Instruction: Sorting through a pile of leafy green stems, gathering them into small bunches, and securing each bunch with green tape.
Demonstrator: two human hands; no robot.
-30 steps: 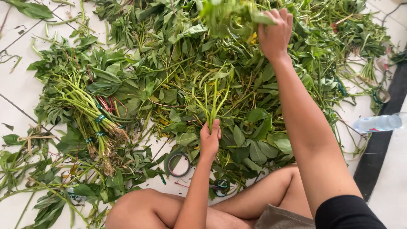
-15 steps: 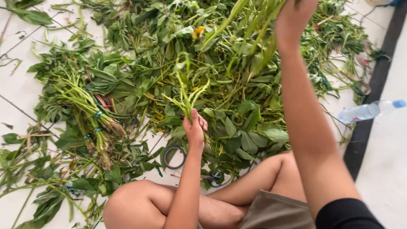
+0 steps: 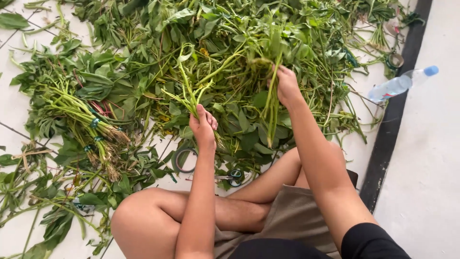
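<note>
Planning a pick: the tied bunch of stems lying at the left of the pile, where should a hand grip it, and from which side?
Grip the tied bunch at the banded waist, coming from above with the fingers across the stems. The stems lie flat on the floor, packed tight and bare at the ties. The leafy end is loose and would likely slip or tear.

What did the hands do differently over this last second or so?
The right hand, raised high with a clump of stems a second ago, has come down toward the leaf pile, its grip closed on long green stems. The left hand keeps holding its small bunch of stems. The tied bundles, tape roll and water bottle stayed put.
</note>
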